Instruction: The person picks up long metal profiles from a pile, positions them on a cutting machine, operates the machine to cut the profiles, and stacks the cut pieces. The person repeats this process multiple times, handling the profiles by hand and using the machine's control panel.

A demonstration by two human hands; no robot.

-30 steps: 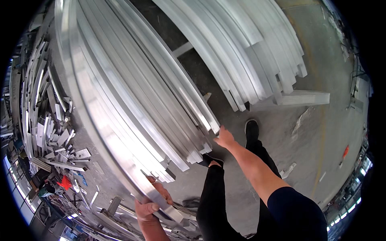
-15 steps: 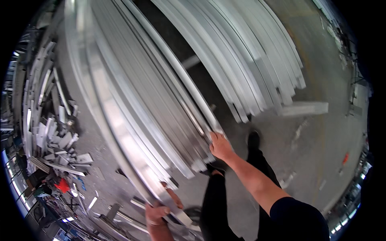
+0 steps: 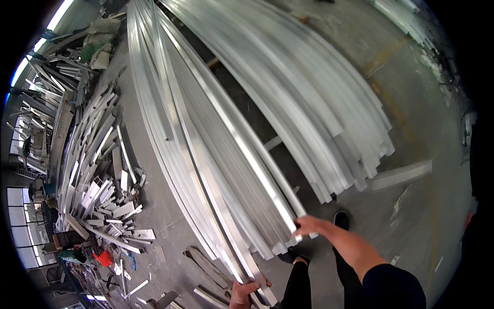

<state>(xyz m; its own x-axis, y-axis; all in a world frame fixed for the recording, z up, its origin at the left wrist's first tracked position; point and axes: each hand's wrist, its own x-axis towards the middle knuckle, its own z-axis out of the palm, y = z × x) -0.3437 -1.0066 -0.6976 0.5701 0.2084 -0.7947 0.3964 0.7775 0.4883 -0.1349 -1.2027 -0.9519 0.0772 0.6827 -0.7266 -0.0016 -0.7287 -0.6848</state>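
Observation:
My left hand is closed round the near end of a long silvery metal profile, thumb on top and fingertips showing on its far side. This profile runs away from me, slantwise over a stack of similar long profiles. My right hand is closed over the near end of another bright profile along the right edge of the same stack. My right arm is stretched out; of my left, only the hand and wrist show at the lower edge.
A second stack of long profiles lies to the right, across a dark gap. Beside it a short pale bar rests on the floor. Metal offcuts heap up on the left, near a red item. My shoes stand close to the stack ends.
The view has tilted up, showing more of the far end. The profile in my left hand has shifted from the stack's left side to over its middle. My right hand stays at the stack's right edge.

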